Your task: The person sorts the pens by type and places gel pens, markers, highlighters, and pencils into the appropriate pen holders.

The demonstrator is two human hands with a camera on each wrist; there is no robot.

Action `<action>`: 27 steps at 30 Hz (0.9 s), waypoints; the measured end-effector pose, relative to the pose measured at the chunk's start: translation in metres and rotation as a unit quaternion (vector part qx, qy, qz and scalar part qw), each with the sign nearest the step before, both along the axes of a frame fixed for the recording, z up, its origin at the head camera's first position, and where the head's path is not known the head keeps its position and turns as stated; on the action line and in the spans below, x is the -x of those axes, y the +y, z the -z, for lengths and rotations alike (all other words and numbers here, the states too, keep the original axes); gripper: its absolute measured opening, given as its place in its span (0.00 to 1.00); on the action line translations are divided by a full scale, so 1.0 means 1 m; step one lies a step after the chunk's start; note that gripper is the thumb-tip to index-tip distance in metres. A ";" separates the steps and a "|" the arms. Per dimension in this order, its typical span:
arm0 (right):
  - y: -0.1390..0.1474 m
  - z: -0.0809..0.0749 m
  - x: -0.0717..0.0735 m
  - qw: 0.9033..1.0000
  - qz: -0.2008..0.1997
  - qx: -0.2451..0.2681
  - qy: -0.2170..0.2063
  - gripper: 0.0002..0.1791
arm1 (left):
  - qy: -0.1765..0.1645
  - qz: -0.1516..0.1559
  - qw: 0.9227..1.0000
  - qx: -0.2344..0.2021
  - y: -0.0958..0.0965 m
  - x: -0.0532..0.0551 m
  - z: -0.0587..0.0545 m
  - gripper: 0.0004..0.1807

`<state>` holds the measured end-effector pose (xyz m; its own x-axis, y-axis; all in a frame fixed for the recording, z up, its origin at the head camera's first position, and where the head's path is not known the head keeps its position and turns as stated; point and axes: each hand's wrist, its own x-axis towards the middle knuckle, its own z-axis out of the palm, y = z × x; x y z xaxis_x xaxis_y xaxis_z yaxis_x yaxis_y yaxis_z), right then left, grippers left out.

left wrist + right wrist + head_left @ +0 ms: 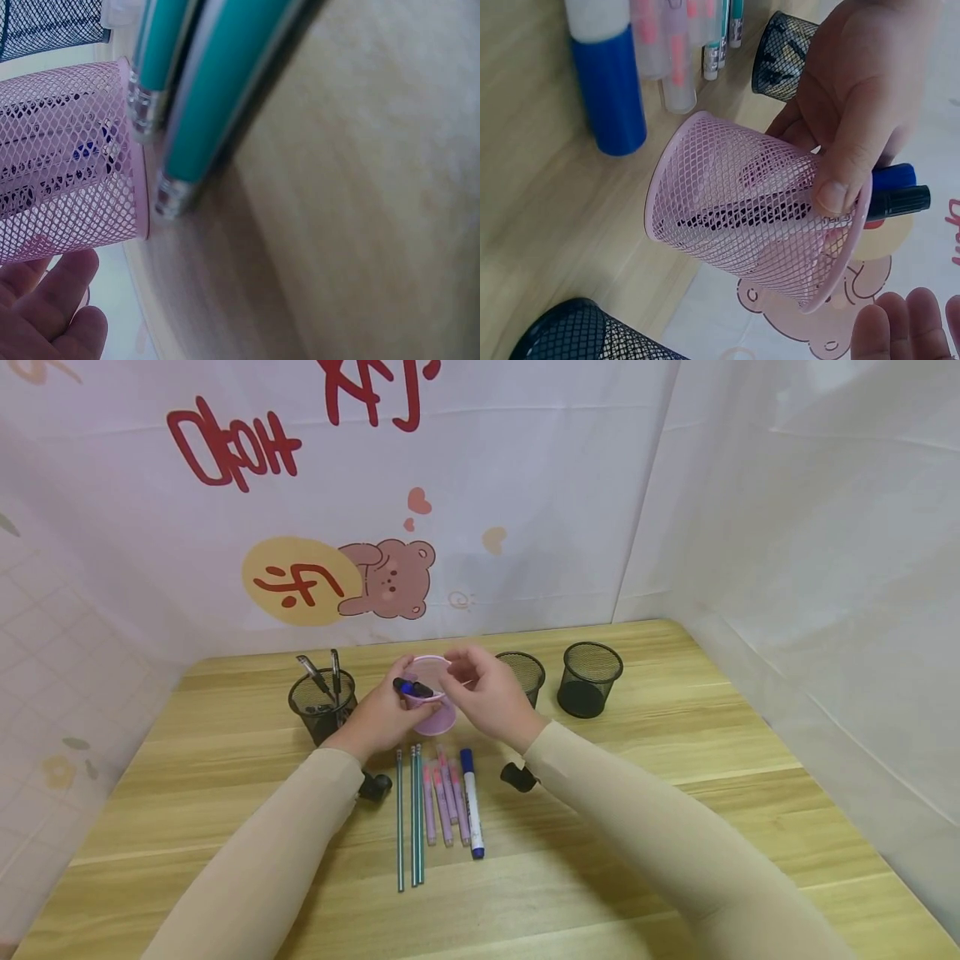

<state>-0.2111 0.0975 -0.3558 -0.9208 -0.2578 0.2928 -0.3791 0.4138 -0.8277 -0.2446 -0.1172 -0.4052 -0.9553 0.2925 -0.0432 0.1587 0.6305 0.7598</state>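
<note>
A pink mesh pen cup [435, 720] stands on the table, and my left hand [375, 714] grips it by its side. In the right wrist view the thumb presses the cup's mesh [735, 202] near the rim. Capped markers lean inside; a blue cap [894, 177] and a black cap [904, 202] stick out over the rim. My right hand [491, 697] is beside the rim at the right. Its fingers [922, 322] look extended in the right wrist view, with nothing visible in them.
A black mesh cup with pens [322, 702] stands left, two more black mesh cups [525, 670] [590, 681] right. In front lie green pencils [417, 818], several pink-purple pens [442, 802] and a blue-capped whiteboard marker [472, 802]. A printed cloth [525, 527] hangs behind.
</note>
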 end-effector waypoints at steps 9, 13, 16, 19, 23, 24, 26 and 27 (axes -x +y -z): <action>0.008 0.000 -0.012 1.000 -0.026 0.001 0.008 0.17 | 0.015 0.001 1.000 0.011 0.000 0.003 0.002 0.60; 0.011 0.001 -0.018 0.999 -0.033 -0.015 0.006 0.18 | 0.014 0.001 1.000 0.006 0.000 0.003 0.002 0.60; 0.014 0.002 -0.022 0.998 -0.044 -0.038 -0.002 0.19 | 0.012 0.001 1.000 0.005 0.000 0.002 0.002 0.60; 0.018 0.005 -0.026 0.996 -0.058 -0.069 -0.007 0.21 | 0.009 -0.001 1.000 0.004 0.000 0.002 0.002 0.60; 0.022 0.009 -0.031 0.990 -0.070 -0.122 0.007 0.22 | 0.008 -0.005 1.000 0.005 0.000 0.002 0.002 0.60; 0.023 0.010 -0.032 0.988 -0.072 -0.135 0.012 0.22 | 0.009 -0.006 1.000 0.007 0.000 0.002 0.002 0.60; 0.024 0.012 -0.035 0.983 -0.074 -0.165 0.020 0.23 | 0.011 -0.006 1.000 0.011 0.000 0.002 0.002 0.60; 0.025 0.013 -0.036 0.981 -0.076 -0.177 0.018 0.23 | 0.012 -0.007 1.000 0.012 0.000 0.002 0.002 0.60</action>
